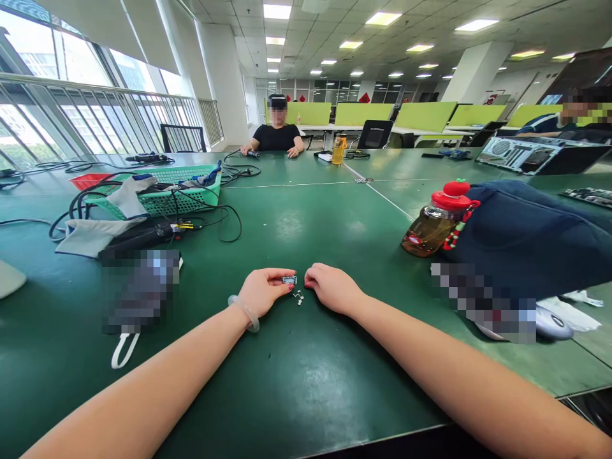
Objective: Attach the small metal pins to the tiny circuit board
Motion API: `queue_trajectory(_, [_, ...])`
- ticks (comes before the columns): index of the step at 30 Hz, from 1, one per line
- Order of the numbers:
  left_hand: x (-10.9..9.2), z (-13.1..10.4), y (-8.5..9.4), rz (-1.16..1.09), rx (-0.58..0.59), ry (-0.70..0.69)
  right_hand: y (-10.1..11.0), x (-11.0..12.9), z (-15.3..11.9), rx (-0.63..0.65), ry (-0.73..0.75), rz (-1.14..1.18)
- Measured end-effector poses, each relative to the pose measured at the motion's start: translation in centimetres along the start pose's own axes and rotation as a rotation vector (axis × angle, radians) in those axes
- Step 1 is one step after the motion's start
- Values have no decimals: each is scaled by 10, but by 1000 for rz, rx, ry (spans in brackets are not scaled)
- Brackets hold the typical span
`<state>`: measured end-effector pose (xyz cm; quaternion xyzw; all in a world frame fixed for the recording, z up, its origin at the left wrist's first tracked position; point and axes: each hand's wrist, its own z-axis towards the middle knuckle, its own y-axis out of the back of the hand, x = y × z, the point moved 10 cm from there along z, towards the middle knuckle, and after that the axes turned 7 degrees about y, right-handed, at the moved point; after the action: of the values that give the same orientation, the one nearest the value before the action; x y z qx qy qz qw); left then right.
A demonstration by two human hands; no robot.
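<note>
Head view: one small part [289, 280] (in the left hand [261, 292]).

windows [79, 54] behind railing [95, 87] (bright daylight) | green table [296, 210] | lime partitions [356, 115] | ceiling lights [384, 19] on

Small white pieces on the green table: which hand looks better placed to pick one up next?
Probably the right hand: it curls close beside the small white pieces and shows no object, though its palm is hidden. The left hand, also close, is occupied pinching a small grey part.
</note>
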<state>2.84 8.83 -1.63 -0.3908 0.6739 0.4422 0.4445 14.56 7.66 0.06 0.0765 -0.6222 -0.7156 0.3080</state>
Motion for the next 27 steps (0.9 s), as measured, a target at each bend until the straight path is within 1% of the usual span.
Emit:
queue_trajectory(3, [0, 1, -2, 48, 3, -10, 1, 1, 0, -27, 5, -3])
queue_trajectory(5, [0, 1, -3, 69, 9, -17, 7, 5, -1, -78, 19, 37])
queue_trajectory(8, [-1, 0, -6, 43, 27, -28, 21, 16, -3, -189, 66, 126])
queue_trajectory(11, [-5, 0, -8, 16, 28, -45, 28, 29, -6, -230, 123, 165])
queue_trajectory(13, [-7, -1, -8, 29, 18, -58, 28, 34, -6, -223, 142, 161])
queue_trajectory(15, [-8, -1, -7, 28, 12, -67, 29, 35, -6, -215, 135, 147])
queue_trajectory(18, [-9, 0, -5, -12, -3, -81, 28, 25, -5, -193, 72, 102])
queue_trajectory(20, [-7, 1, -1, -10, -29, -83, 22, 15, -4, -112, 27, 65])
queue_trajectory(22, [-4, 3, 2, -6, -47, -64, 12, 8, -3, 0, 9, 48])
queue_trajectory(23, [-2, 4, 3, -16, -49, -50, 10, 6, -3, 36, 6, 47])
queue_trajectory(25, [2, 6, 3, -64, -43, -25, 11, 6, -4, 39, 3, 55])
queue_trajectory(27, [3, 6, 3, -111, -40, -5, 17, 11, -4, -13, 25, 63])
